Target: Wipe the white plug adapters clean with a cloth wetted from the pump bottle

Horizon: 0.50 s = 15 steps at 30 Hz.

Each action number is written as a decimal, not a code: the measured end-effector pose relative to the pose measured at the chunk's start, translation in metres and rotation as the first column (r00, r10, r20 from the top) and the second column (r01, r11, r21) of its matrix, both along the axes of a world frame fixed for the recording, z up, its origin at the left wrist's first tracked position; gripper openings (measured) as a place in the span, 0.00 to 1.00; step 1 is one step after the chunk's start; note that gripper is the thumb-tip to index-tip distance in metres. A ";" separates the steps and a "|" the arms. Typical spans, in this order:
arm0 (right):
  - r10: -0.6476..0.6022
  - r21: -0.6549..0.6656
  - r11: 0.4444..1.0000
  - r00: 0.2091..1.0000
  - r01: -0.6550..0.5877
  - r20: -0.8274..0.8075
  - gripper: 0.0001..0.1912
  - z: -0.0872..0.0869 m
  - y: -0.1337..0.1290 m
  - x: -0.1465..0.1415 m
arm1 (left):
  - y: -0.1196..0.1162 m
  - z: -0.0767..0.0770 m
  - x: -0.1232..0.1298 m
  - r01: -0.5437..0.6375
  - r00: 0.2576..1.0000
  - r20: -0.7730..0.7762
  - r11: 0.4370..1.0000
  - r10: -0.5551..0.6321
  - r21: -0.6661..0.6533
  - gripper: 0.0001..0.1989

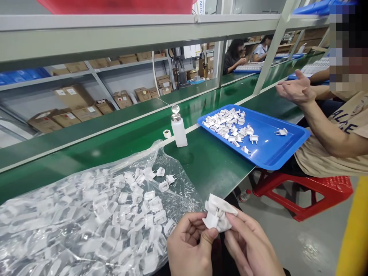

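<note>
My left hand (192, 245) pinches a white plug adapter (212, 220) between thumb and fingers, its metal pins pointing to the right. In my right hand (250, 241) is a white cloth (222, 203), folded over and around the adapter's pin side. Both hands are close together in front of the bench edge. To their left lies a clear plastic bag (184, 184), spread out and heaped with many white plug adapters (123, 218). Part of the adapter is hidden by the cloth and my fingers.
A white pump bottle (179, 132) stands on the green bench beside a small white piece (167, 133). The blue tray (267, 153) holds more adapters. A co-worker (330, 126) sits at the right by a red stool (304, 191). A shelf beam (115, 38) crosses above.
</note>
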State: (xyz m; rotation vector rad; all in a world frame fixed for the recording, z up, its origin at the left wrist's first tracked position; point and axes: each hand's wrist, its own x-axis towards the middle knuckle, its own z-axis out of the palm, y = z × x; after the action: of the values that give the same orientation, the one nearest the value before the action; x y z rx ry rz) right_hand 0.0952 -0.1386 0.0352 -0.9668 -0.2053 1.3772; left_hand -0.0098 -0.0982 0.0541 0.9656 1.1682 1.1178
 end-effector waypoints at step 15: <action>-0.484 0.489 0.862 0.071 -0.134 0.872 0.27 -0.010 -0.011 0.012 | 0.000 0.011 -0.008 0.056 0.998 0.006 0.998 -0.056 -0.024 0.19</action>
State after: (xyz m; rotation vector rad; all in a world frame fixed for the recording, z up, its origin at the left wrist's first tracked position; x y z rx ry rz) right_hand 0.1075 -0.1495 0.0251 -1.3213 -1.3894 0.0757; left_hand -0.0181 -0.0979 0.0654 0.9702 1.1409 1.0585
